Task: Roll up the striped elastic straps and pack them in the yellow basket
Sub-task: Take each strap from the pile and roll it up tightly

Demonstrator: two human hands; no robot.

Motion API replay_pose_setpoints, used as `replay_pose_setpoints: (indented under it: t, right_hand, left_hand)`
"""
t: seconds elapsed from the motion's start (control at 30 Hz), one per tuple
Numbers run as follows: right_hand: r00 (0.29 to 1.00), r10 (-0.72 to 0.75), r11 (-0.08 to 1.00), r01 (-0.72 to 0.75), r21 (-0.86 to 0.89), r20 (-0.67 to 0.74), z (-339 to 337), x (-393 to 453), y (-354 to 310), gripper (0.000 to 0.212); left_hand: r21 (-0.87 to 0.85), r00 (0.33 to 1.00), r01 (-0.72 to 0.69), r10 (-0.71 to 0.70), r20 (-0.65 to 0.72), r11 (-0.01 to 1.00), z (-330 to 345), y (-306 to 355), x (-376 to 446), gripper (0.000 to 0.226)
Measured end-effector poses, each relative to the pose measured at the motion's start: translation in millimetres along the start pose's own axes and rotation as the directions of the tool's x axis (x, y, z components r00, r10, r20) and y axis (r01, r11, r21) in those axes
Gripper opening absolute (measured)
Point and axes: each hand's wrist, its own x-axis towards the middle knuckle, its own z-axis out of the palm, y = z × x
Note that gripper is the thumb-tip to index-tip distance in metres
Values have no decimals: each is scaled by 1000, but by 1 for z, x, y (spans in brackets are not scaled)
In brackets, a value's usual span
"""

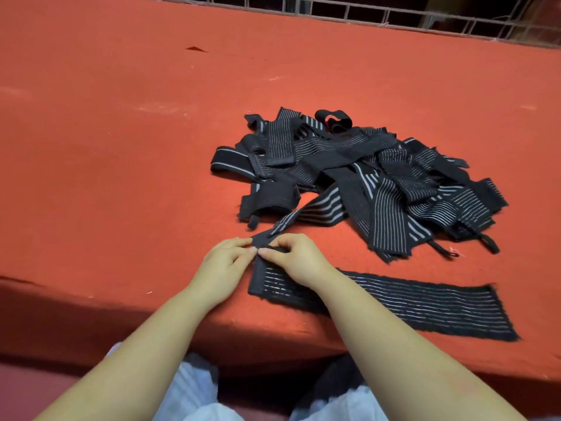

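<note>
A heap of black elastic straps with white stripes (364, 177) lies on the red table (121, 132), right of centre. One strap (309, 212) trails out of the heap toward me, and both hands hold its near end. My left hand (223, 262) pinches that end from the left. My right hand (296, 256) pinches it from the right with thumb and fingers curled. Another striped strap (425, 308) lies flat along the near edge, partly under my right forearm. No yellow basket is in view.
A wire mesh fence (394, 16) runs along the table's far edge. The near table edge (273, 344) drops off just above my lap, where light cloth shows. Small loops stick out of the heap at its right side (488, 246).
</note>
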Motion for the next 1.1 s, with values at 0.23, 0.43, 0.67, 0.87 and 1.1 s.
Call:
replay_pose_setpoints:
  t: [0.23,0.43,0.67,0.87,1.1]
  right_hand:
    - [994,67,989,-77,-125,-82,-3,-5,2,23]
    - [942,74,879,-216,-425,-327,-47,-45,40,28]
    - [843,-30,838,-272,-474,-537,-83,-73,81,32]
    - [754,46,783,-435,-446,-655,-134,-100,120,37]
    - [673,213,698,-612,-371,-708,-175,-130,140,33]
  left_hand:
    - [30,998,60,-59,-25,998,-2,4,-14,35]
    - [230,955,213,-153,-255,949,-2,12,-26,16]
    - [235,979,-134,166,-118,963,38,54,-22,26]
    - [258,978,-197,206,-11,946,81,88,-10,29]
    - [231,978,-208,200,58,951,100,112,-1,36]
